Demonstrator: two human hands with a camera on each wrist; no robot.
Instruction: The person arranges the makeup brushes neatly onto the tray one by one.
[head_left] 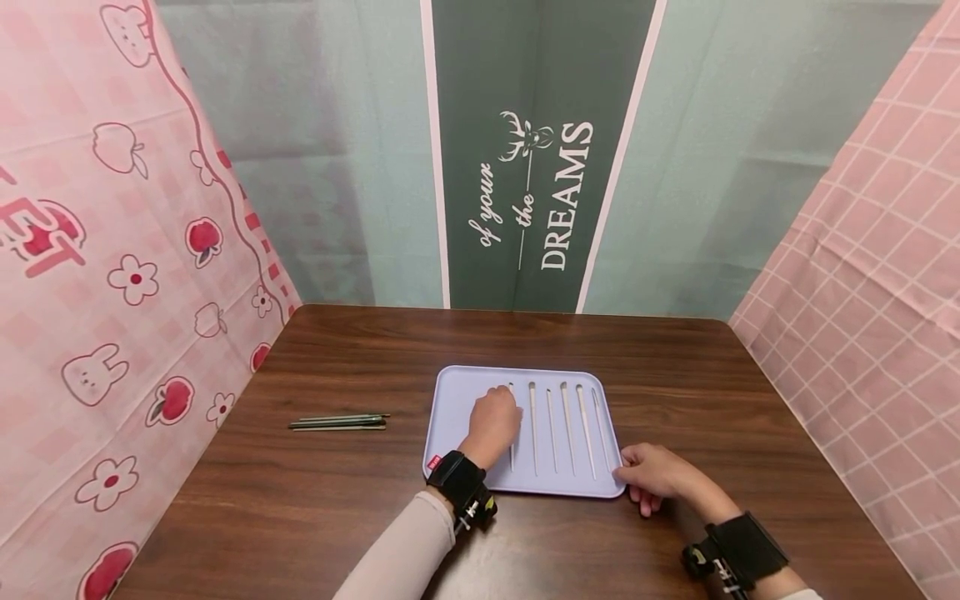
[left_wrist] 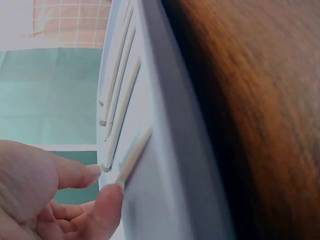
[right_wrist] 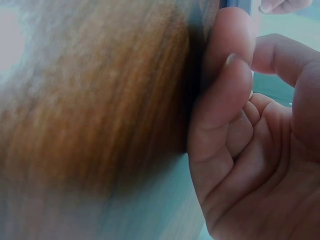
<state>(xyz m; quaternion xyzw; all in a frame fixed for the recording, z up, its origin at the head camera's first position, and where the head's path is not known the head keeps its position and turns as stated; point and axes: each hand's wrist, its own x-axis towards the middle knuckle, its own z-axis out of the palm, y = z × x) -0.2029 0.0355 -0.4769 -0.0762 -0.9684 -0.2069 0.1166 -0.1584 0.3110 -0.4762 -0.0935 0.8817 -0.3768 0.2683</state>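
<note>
In the head view, the left hand [head_left: 495,425] covers the middle of one pale makeup brush [head_left: 512,458] on the lavender tray [head_left: 463,417]; five other brushes [head_left: 569,429] lie beside it in a row. The right hand [head_left: 651,471] is at the near right corner. For setting this brush well, I would align it with its neighbours, leave an equal gap, and lift the fingers straight up so that it does not roll. Only here one sees the bundle of green brushes [head_left: 341,422] on the table [head_left: 337,358].

The left wrist view adds what the head view hides: thumb [left_wrist: 82,175] and forefinger [left_wrist: 109,202] are slightly parted, the forefinger touching the brush's end.

The right wrist view shows the bent fingers [right_wrist: 225,95] and thumb meeting at the tray's edge, a useful steadying grip, I think.
</note>
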